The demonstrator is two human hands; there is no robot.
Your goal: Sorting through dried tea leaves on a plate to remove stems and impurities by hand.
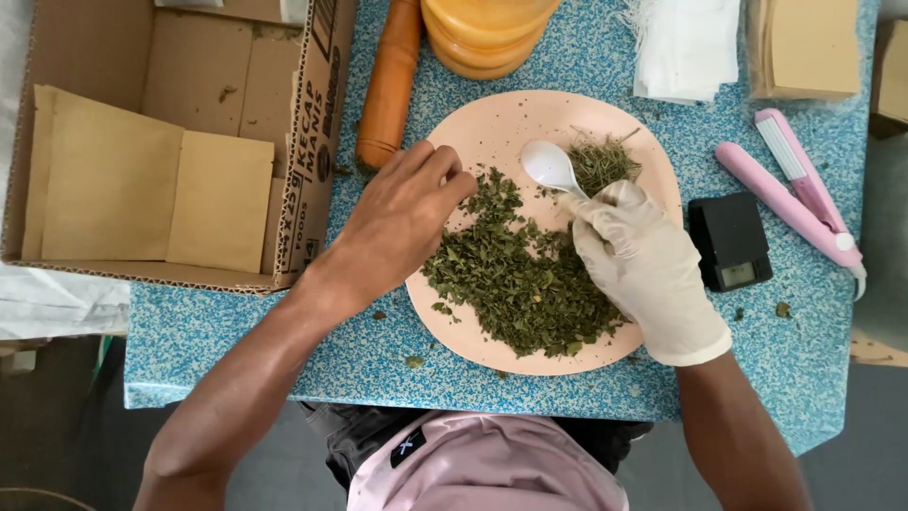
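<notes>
I see left grip (402, 222) pinching dried leaves (520, 279) at plate (473, 132) centre; gloved right grip (643, 270) clamps white spoon (551, 168), just right of pile.

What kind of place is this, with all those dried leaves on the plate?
Probably a small home workshop for packing dried herbs. A pink plate holds dried green leaves, a small black scale sits beside it, and brown paper pouches lie in a cardboard box.

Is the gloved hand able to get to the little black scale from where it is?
Probably yes. The right hand, in a white glove, holds a white spoon over the pink plate, and the black scale sits just beside it on the blue table. Nothing lies between them.
</notes>
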